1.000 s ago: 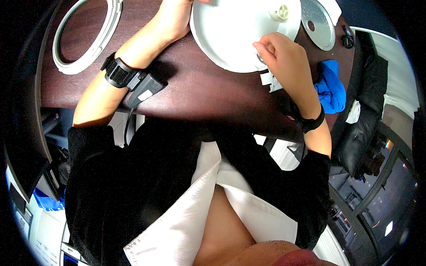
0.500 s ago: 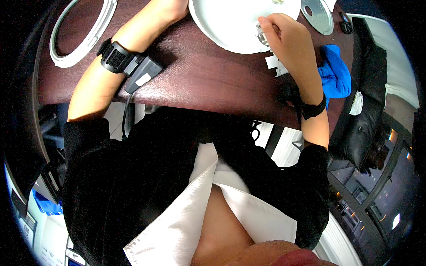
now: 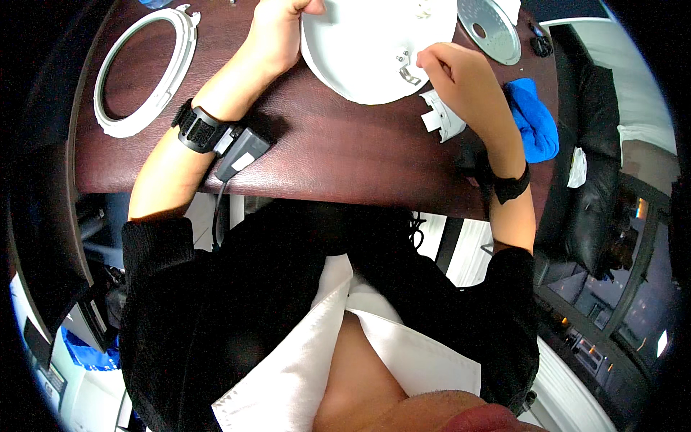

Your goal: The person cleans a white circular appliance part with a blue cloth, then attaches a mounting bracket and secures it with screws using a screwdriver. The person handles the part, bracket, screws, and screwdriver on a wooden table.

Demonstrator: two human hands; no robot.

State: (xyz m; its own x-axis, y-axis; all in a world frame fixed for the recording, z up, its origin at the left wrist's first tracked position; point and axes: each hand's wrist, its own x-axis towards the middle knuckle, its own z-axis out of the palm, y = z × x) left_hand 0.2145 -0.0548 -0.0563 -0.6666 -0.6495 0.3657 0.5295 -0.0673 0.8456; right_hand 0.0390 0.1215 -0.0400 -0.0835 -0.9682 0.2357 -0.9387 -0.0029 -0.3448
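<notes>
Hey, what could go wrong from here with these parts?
If the left hand tips the white round part, the small metal pieces on it, if loose, might slide off. The right hand is close enough that it could knock them. It might also nudge the white bracket nearby.

Black sleeves (image 3: 157, 248), white collar (image 3: 288, 367), 2 black wristbands (image 3: 199, 131)

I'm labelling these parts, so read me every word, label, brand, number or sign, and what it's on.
No text reads clearly.
White rectangular sticker on the black plastic wrist-mounted box: no legible print.
Round white plastic dish: no lettering visible.
Pale boxy item at lower-left edge: marks too small and blurred.
</notes>
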